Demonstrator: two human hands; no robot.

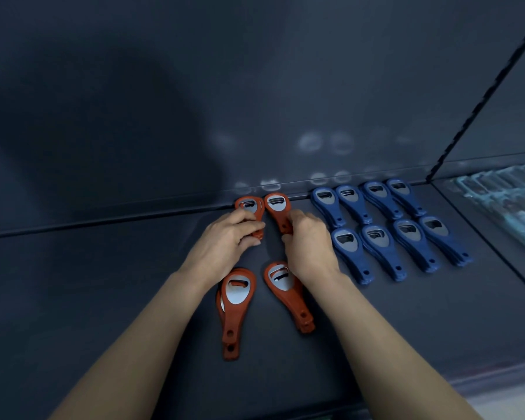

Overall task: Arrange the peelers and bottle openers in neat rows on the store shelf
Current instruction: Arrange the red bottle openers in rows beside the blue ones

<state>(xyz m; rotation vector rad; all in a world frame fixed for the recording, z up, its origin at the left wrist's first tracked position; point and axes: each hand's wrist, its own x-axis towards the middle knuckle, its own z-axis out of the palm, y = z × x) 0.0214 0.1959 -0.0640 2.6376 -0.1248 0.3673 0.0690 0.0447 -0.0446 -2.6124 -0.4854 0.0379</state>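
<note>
Forearms (152, 344) cross dark shelf (73, 298), fingers (249, 226) gripping orange openers (278, 204).

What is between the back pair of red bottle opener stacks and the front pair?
In the head view, both hands: the left hand grips the back left stack, the right hand grips the back right stack, each by its handle.

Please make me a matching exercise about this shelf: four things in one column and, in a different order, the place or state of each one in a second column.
Column one
1. left hand
2. right hand
3. blue bottle openers
4. front orange stacks

Column two
A. two rows of four, to the right
B. grips the back-right orange stack
C. untouched, in the near row
D. grips the back-left orange stack

Pairs: 1-D, 2-B, 3-A, 4-C
</note>
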